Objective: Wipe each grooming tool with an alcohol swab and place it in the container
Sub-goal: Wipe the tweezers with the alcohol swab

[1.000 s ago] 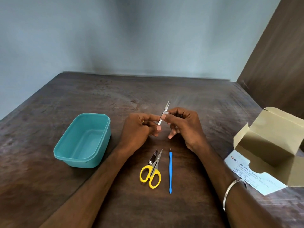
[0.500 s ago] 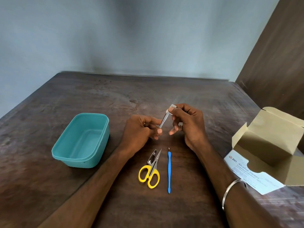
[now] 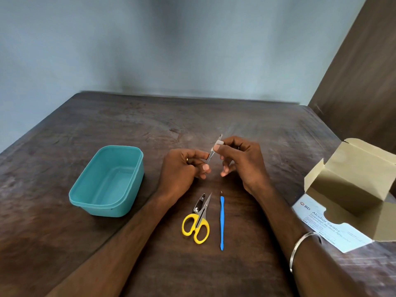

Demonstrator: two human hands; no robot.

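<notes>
Tweezers (image 3: 212, 153) tilted above the wooden table (image 3: 246, 129), lower end pinched by the left hand (image 3: 182, 170), right hand (image 3: 240, 161) pinching a white swab (image 3: 218, 144) round them, teal container (image 3: 107, 183) left, yellow scissors (image 3: 197, 224) nearer the person

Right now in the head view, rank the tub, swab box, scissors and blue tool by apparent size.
1. Swab box, though cut off by the frame edge.
2. Tub, close behind it.
3. Scissors.
4. Blue tool: as long as the scissors, far thinner.
</notes>
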